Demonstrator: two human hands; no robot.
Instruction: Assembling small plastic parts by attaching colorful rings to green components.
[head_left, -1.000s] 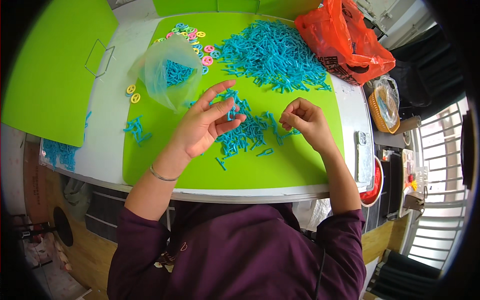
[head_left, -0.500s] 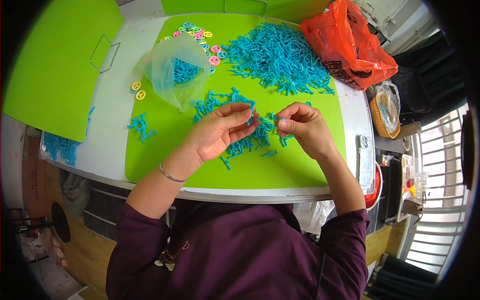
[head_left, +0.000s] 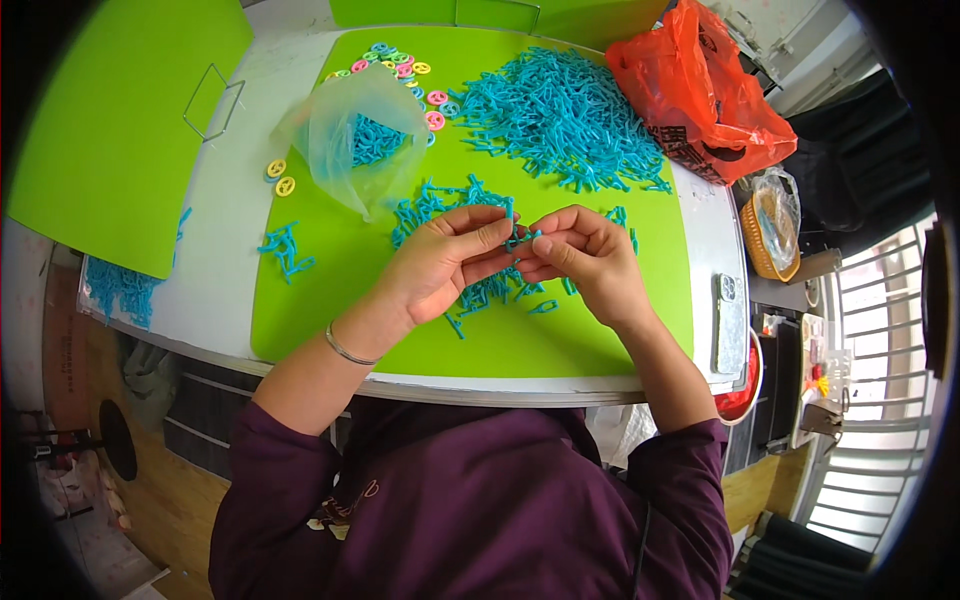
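My left hand (head_left: 447, 252) pinches a small blue plastic piece (head_left: 509, 208) upright between thumb and fingers. Close against it, my right hand (head_left: 585, 258) grips another small blue plastic piece (head_left: 537, 235) by the fingertips. The two pieces meet or nearly meet; fingers partly cover the contact. Beneath both hands a loose heap of blue plastic pieces (head_left: 490, 290) lies on the green mat (head_left: 390, 345). Single pieces lie near its front edge, one an open loop (head_left: 543, 307).
Farther back is a large blue pile (head_left: 560, 110). A clear bag (head_left: 345, 150) with blue pieces stands left of it, by coloured rings (head_left: 436, 121). A red plastic bag (head_left: 700, 90) sits at the back right. A phone (head_left: 728, 320) lies at the table's right edge.
My right hand has moved left with its blue piece, up to the piece in my left hand. My left hand has stayed nearly in place.
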